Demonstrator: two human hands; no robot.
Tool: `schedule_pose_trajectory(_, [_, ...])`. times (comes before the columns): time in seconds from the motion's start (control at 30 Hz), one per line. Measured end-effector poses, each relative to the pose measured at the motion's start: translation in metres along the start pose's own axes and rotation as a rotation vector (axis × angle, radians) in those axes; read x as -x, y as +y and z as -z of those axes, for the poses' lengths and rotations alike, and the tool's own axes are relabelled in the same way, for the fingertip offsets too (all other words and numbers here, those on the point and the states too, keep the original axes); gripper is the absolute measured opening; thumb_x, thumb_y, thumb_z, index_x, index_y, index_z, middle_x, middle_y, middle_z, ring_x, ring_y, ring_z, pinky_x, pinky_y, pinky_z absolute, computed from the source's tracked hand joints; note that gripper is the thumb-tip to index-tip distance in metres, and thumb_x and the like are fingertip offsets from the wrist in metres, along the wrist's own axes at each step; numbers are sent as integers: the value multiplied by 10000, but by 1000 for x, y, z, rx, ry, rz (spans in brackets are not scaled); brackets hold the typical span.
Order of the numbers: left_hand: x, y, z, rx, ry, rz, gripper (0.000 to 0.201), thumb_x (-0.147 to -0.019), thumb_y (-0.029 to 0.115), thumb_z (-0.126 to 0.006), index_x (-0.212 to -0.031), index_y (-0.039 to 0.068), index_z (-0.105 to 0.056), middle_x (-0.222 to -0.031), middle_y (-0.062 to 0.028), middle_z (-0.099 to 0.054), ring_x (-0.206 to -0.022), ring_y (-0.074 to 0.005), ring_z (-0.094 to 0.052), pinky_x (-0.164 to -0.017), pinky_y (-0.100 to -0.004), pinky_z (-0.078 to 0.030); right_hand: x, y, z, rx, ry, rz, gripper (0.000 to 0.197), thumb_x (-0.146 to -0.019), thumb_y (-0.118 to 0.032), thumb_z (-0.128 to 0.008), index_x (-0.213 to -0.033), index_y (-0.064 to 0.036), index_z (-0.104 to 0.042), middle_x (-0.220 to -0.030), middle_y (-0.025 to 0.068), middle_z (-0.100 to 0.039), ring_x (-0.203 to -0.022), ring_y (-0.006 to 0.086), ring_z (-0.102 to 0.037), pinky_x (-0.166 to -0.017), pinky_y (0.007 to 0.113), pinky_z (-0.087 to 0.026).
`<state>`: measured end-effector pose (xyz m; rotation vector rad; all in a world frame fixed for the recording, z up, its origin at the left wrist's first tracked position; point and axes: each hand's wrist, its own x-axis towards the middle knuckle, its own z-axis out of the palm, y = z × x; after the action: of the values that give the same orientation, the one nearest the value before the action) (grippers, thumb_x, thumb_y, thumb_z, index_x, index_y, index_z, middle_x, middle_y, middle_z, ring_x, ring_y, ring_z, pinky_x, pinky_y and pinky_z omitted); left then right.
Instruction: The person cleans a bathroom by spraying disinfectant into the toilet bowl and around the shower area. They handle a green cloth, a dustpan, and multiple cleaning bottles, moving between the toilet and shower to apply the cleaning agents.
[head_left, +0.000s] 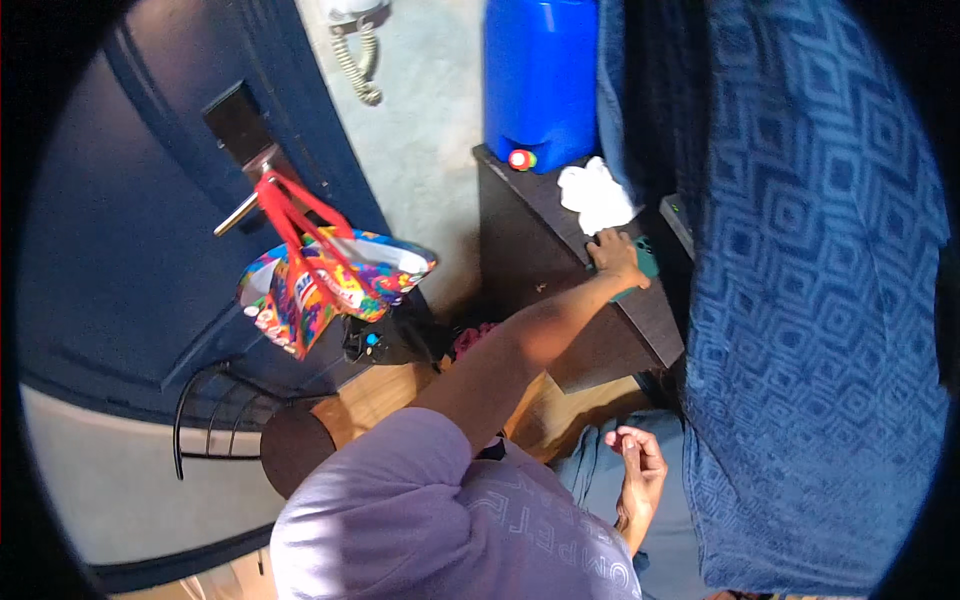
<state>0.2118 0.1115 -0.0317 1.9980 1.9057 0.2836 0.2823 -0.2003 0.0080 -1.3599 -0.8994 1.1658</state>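
My left hand (617,260) reaches out to the top of a dark brown cabinet (535,215). Its fingers and thumb are closed around a flat dark green phone (647,258), partly covered by the hand. Just beyond the fingers lies a crumpled white cloth or plastic bag (594,196). Down by my lap, my right hand (642,477) is raised with its fingers curled in toward the thumb, and nothing shows between them.
A blue water container (541,80) with a red tap stands at the cabinet's far end. Along the right hangs a blue patterned curtain (820,300). A colourful bag (340,280) hangs from the door handle (236,214) at left. A round-seated chair (297,450) stands below.
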Motion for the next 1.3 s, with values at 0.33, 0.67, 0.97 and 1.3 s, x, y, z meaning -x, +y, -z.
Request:
schedule_pose_trajectory(0.33, [-6, -6, -16, 54, 136, -36, 879, -437, 509, -787, -1101, -8, -532, -1147, -136, -449, -1109, -288, -393, -864, -435, -359, -12, 5, 6, 95, -48, -59, 135, -868, -115, -556, -899, 13, -585, -799, 95, -617, -745, 142, -574, -747, 273, -457])
schedule_pose_trajectory(0.67, [14, -16, -17, 81, 152, -84, 985, -475, 494, -773, -1228, -29, -415, -1149, -154, -425, -1114, -301, -353, -862, -496, -309, -36, 2, -26, 238, -347, -152, 140, -894, -100, -507, -952, 10, -572, -854, 87, -609, -805, 139, -566, -805, 274, -441])
schedule_pose_trajectory(0.97, [239, -156, -37, 577, 379, -321, 624, -716, 240, -654, -1257, 54, -405, -1248, -184, -359, -1134, -339, -373, -934, -430, -329, -50, 65, -37, 752, -863, -35, 144, -837, -132, -574, -942, -40, -610, -837, 84, -634, -760, 141, -594, -680, 265, -459])
schedule_pose_trajectory(1.3, [621, -309, -13, 1359, -809, 175, 343, -570, 120, -693, -864, -1, -565, -794, -79, -606, -747, -164, -567, -634, -287, -453, 3, 217, -21, 1500, -1761, -141, 172, -870, -156, -517, -966, -38, -599, -919, 51, -633, -834, 133, -579, -757, 277, -452])
